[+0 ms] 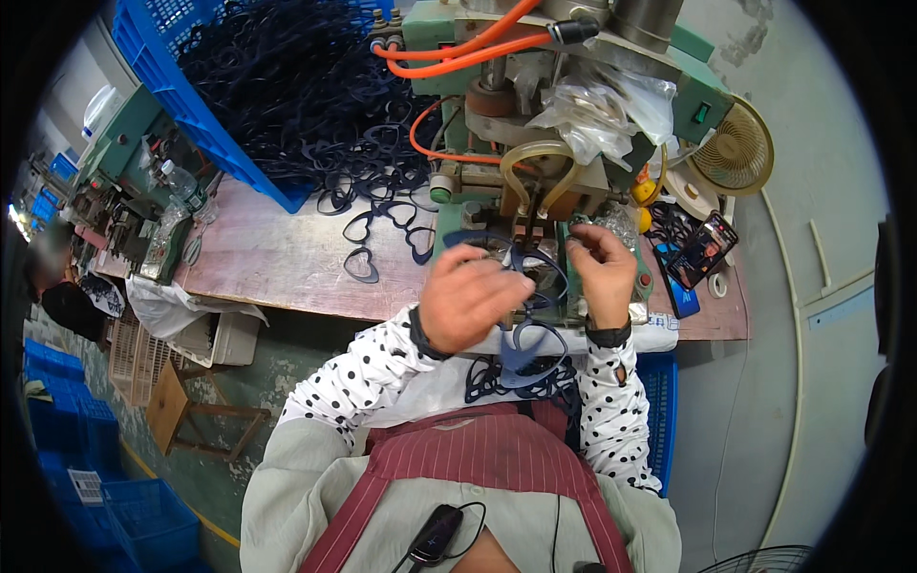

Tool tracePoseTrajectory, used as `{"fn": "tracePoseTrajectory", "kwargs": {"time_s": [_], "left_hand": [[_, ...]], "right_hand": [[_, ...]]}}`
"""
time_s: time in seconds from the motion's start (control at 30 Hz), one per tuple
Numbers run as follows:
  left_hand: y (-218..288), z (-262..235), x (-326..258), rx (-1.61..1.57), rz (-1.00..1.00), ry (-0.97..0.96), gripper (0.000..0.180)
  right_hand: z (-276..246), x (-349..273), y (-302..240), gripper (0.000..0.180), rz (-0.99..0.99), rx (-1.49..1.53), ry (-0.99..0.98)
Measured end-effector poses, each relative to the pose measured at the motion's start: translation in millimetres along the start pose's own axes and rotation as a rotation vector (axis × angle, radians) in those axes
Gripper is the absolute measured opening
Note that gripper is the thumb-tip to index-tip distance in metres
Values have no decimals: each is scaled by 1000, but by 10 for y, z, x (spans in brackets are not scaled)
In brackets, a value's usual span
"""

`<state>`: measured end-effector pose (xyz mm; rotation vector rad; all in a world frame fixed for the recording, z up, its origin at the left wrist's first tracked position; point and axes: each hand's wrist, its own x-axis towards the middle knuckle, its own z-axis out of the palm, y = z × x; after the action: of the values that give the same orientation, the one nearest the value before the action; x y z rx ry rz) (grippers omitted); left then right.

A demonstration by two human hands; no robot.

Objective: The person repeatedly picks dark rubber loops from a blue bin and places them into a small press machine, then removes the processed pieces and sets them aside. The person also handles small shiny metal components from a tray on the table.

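My left hand (pixel 473 298) is in front of the green press, fingers curled at a dark blue heart-shaped glasses frame (pixel 565 277). That frame's far part runs behind the fingers, so the grip is partly hidden. My right hand (pixel 604 270) is at the press's right side, thumb and fingertips pinched together. What they pinch, if anything, is too small to make out. Below and between the hands, another dark frame (pixel 564 355) shows blurred above my lap. Several more frames (pixel 482 380) lie heaped there on white cloth.
A blue crate (pixel 215 143) heaped with dark frames stands back left; loose frames (pixel 359 265) spill across the table (pixel 263 244). The press (pixel 458 224) carries orange hoses (pixel 458 69). On the right are a phone (pixel 704 250), tape roll (pixel 717 285) and fan (pixel 734 143). A wooden stool (pixel 177 406) stands lower left.
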<state>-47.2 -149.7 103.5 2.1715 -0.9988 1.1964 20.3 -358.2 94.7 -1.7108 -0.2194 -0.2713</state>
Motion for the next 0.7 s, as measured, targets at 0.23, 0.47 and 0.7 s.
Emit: {"fn": "tracePoseTrajectory", "kwargs": {"time_s": [0.23, 0.47, 0.7], "left_hand": [[114, 165, 81, -264, 59, -58, 38], [113, 133, 20, -302, 149, -66, 40], [68, 119, 101, -439, 275, -75, 39]], "right_hand": [[169, -155, -206, 42, 75, 144, -129], [311, -62, -189, 45, 43, 144, -79], [350, -66, -249, 50, 74, 323, -57]]}}
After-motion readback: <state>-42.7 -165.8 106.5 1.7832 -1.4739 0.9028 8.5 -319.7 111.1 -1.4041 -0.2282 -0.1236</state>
